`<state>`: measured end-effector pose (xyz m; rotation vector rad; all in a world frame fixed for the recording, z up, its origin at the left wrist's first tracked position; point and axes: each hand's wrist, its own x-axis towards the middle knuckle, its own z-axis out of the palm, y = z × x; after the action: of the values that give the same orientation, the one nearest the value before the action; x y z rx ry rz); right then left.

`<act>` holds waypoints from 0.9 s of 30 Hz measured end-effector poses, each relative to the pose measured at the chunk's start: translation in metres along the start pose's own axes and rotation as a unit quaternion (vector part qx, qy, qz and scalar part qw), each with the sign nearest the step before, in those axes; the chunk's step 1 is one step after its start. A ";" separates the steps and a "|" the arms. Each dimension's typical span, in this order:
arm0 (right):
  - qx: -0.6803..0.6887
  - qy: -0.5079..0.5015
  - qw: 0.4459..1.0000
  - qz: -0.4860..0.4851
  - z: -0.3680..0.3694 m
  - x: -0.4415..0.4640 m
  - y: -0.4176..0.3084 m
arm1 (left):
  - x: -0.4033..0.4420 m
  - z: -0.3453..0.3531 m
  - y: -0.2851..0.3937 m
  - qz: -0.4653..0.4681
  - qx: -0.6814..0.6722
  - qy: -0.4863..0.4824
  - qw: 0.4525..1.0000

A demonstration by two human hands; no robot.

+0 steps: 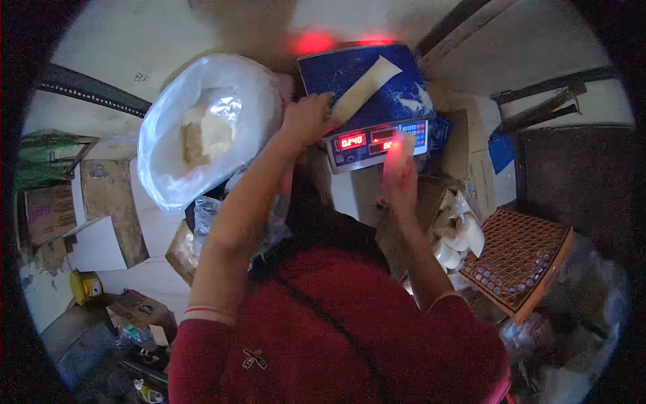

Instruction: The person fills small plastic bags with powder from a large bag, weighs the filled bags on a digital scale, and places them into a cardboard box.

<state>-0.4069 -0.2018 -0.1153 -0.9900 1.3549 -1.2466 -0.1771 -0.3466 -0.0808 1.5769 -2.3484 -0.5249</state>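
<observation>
Your left hand (306, 120) is at the near end of a long, narrow packet (369, 87) of pale material, its fingers (326, 101) pinching that end; their exact hold is partly concealed by the hand itself. The packet slants over the blue platform (336, 77) of the scale (346, 163), though whether its whole length rests there cannot be told. White powder (412, 105) dusts the platform's right side. Your right hand (402, 183), blurred, stands before the scale's front; whether its fingers are spread or pressed together cannot be told, nor whether the pale, narrow form (408, 145) above it is a finger or something held. It interrupts the lower red readout (383, 145), while the left readout (351, 141) shows 0.240. Left of the scale, a large translucent bag (158, 161) lies open around pale powder (217, 135). Beside your right forearm, white filled packets (461, 239) lie bunched, partly overlapped, near an orange perforated rack (515, 252). The outer margins fall into darkness, and the clutter at lower right is indistinct.
</observation>
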 end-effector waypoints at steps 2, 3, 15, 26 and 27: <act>0.008 0.000 0.999 0.039 -0.007 -0.001 -0.002 | 0.012 0.009 0.006 -0.012 0.017 -0.005 1.000; 0.012 -0.002 0.999 0.039 -0.009 -0.001 0.001 | 0.016 0.012 0.008 -0.023 0.037 -0.012 0.999; 0.023 -0.016 0.999 0.037 -0.012 0.012 0.026 | 0.058 -0.006 0.002 0.044 0.109 -0.094 0.989; 0.000 0.001 0.999 -0.042 -0.023 0.032 -0.007 | 0.117 -0.100 0.066 0.155 0.072 -0.024 0.985; 0.004 -0.020 0.997 -0.071 -0.029 0.040 -0.011 | 0.117 -0.111 0.074 0.155 0.079 -0.004 0.985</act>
<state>-0.4424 -0.2377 -0.1107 -1.1159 1.2650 -1.3300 -0.2372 -0.4459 0.0537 1.2310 -2.6303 -0.2808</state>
